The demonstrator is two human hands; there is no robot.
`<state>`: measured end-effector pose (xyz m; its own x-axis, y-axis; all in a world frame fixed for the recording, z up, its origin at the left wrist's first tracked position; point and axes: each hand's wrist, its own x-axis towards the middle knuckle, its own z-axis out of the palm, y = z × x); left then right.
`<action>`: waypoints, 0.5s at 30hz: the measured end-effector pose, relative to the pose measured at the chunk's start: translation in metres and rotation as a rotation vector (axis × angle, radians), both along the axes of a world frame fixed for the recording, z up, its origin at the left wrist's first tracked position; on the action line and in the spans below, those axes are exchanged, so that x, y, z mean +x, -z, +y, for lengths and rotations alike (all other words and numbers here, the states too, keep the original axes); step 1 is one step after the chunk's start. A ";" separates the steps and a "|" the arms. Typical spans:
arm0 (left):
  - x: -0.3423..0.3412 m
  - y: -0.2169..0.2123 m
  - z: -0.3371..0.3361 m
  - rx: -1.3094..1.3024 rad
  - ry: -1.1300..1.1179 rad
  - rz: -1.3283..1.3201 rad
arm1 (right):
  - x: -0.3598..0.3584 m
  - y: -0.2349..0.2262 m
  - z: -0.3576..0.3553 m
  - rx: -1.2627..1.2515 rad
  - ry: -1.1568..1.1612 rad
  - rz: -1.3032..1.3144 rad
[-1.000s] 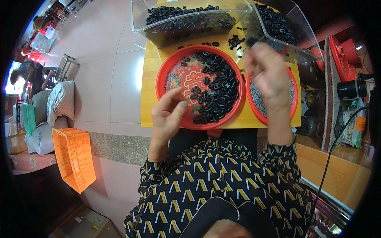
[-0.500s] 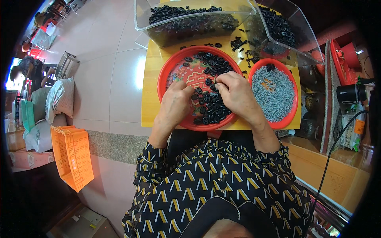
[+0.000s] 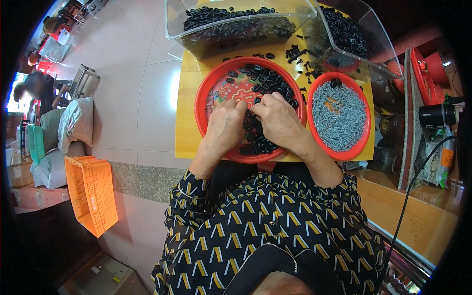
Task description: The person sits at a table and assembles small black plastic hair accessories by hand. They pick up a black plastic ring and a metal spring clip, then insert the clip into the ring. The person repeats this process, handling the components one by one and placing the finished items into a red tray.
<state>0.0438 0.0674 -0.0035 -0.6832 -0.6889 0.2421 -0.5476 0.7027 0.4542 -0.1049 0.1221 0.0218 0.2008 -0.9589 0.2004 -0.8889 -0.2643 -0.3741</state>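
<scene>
Many glossy black oval plastic pieces [image 3: 264, 145] lie in the round, patterned red plastic tray [image 3: 200, 118], mostly across its right half. My left hand [image 3: 226, 125] and right hand [image 3: 281, 120] come near each other over the tray's middle, fingers curled inward; the knuckles hide most of the tips, so I cannot tell whether either of the 2 is clamped on a piece. Just right of the tray sits an oval red plastic dish [image 3: 363, 145] of small silvery metal parts [image 3: 339, 120]. Small black rod-like parts [image 3: 294, 53] are strewn beyond the tray, toward its right. I judge the step in hand to be close fingertip work on the black pieces; the next move seems to call for a light, exact pinch on 1 piece, clear of its crowded neighbours.
</scene>
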 end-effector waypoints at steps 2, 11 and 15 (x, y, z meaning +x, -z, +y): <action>0.000 0.001 0.000 -0.008 -0.012 0.000 | 0.005 -0.003 -0.001 0.036 0.002 0.007; 0.005 -0.007 0.007 0.135 -0.073 0.221 | 0.008 0.008 0.003 -0.007 0.032 0.041; 0.011 -0.012 0.012 0.153 -0.127 0.223 | 0.010 0.009 0.003 0.007 0.040 0.017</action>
<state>0.0552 0.0789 0.0081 -0.5307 -0.8055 0.2636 -0.5013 0.5491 0.6687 -0.0948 0.1255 0.0128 0.1658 -0.9675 0.1909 -0.9051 -0.2262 -0.3602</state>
